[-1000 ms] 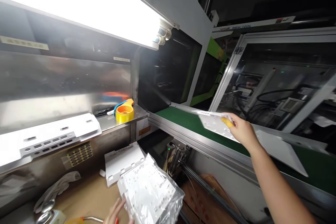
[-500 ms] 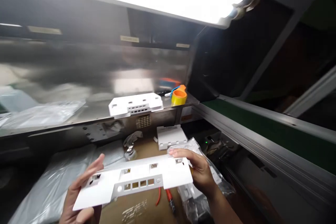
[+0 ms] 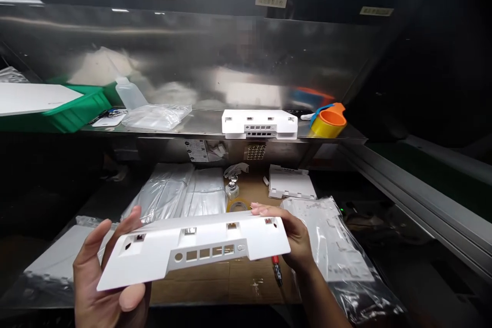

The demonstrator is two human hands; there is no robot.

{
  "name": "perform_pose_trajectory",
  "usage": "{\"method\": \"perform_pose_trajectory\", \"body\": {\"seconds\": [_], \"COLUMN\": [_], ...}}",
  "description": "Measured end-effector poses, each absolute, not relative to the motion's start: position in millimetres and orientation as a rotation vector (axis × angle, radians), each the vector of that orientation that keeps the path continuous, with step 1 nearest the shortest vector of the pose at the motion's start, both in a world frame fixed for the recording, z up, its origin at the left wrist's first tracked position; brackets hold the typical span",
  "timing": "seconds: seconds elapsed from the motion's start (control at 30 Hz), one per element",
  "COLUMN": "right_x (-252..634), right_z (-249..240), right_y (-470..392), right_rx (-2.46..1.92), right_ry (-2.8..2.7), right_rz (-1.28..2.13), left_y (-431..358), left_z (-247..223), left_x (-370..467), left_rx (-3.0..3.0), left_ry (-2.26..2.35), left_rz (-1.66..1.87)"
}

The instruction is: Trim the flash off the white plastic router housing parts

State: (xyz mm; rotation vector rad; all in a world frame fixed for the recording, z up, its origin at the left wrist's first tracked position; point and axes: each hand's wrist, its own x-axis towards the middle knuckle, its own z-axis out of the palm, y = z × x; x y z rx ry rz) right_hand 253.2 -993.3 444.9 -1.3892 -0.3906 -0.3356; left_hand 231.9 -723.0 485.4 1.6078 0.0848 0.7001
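A white plastic housing [image 3: 215,238] with a row of square port openings is held up between my hands, tilted a little. My left hand [image 3: 111,266] supports its left end, thumb at the lower edge and some fingers raised behind. At the right end, my right hand [image 3: 294,236] grips the housing with fingers over the top edge. Below it, the red handle of a tool [image 3: 275,264] lies on the brown cardboard [image 3: 203,292]. Two similar white housings, stacked [image 3: 259,120], sit on the metal shelf ahead.
Bagged white parts lie at the left [image 3: 161,192] and right [image 3: 334,246]. Behind are a small bottle [image 3: 232,188], a tape roll [image 3: 238,206] and another white part [image 3: 291,183]. The shelf [image 3: 203,123] bears a green bin [image 3: 80,110], clear bags and a yellow-orange tape roll [image 3: 326,122].
My view has swung left and down, bringing the green bin and labels into sight. Both hands still hold the white housing, which is now slightly higher in view.
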Motion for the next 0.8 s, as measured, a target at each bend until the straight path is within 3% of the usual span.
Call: {"method": "perform_pose_trajectory", "body": {"seconds": [0.8], "right_x": [249.5], "right_z": [425.2], "right_y": [-1011.2], "right_rx": [-1.483], "right_ry": [-0.35], "right_rz": [-0.343], "left_y": [-750.1], "left_z": [489.9], "left_x": [227.1], "left_rx": [1.427], "left_ry": [0.024], "left_rz": [0.612]}}
